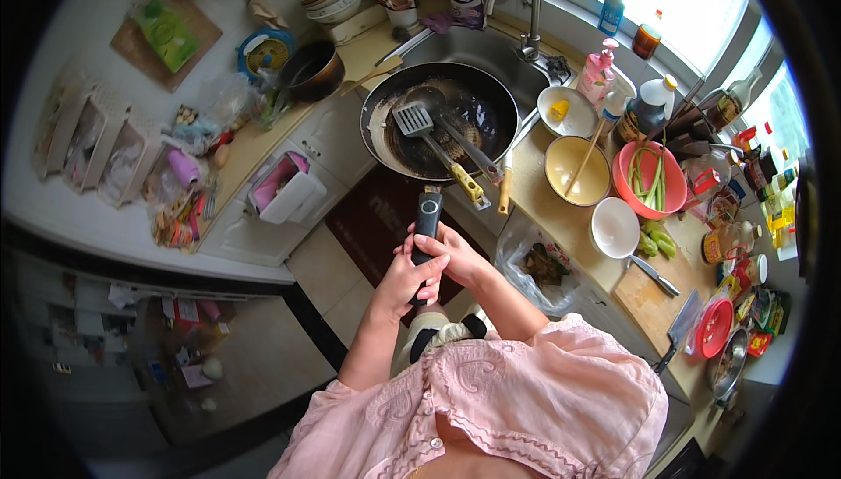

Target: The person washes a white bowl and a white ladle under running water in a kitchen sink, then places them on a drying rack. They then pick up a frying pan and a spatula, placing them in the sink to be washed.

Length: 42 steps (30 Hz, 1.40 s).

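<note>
Both my hands are wrapped round the black handle (428, 210) of a large wok. My left hand (410, 276) and my right hand (457, 256) overlap on it in front of my body. The dark wok (385, 142) is over the front of the steel sink (473, 48) and hides part of it. Its inside looks wet, with brownish residue. A slotted spatula (413, 119) with a yellow patterned handle and a ladle (464, 142) lie in the wok, their handles sticking out over the near rim.
Right of the sink stand a yellow bowl (576, 162), a red basin (673, 183) with green stalks, a white bowl (615, 227) and a knife (659, 278) on a cutting board (635, 299). A pot (313, 72) sits at the left. Below hangs a rubbish bag (561, 291).
</note>
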Tool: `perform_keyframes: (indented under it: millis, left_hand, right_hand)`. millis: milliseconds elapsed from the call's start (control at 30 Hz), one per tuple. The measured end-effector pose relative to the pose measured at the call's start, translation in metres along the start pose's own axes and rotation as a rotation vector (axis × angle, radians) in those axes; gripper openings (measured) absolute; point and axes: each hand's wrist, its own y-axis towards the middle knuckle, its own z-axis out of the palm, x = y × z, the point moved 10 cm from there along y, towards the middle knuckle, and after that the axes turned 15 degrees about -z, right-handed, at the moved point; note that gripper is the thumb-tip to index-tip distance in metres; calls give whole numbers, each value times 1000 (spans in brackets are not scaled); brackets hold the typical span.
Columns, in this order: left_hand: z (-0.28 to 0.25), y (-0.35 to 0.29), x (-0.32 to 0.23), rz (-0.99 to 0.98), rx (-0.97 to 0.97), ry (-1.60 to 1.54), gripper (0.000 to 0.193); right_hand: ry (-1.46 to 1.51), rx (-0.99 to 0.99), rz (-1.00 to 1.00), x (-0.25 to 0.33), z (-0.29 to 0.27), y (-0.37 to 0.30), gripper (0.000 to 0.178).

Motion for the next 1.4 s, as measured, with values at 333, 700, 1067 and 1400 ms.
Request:
perform_keyframes:
  millis: [333,700,1067,1400]
  left_hand:
    - [-76,95,-117,-142,155,211,17]
    - [-107,211,-193,-271,286,253,18]
    - [-125,285,-219,-483,420,424,28]
    - [-131,338,-236,-670,571,580,30]
  right_hand:
    - [60,-205,-111,-16,-46,151,31]
    - [46,-355,-207,-5,-124,257,32]
    - [103,-561,-300,-24,-189,303,30]
    - [134,-890,-451,-29,-230,322,32]
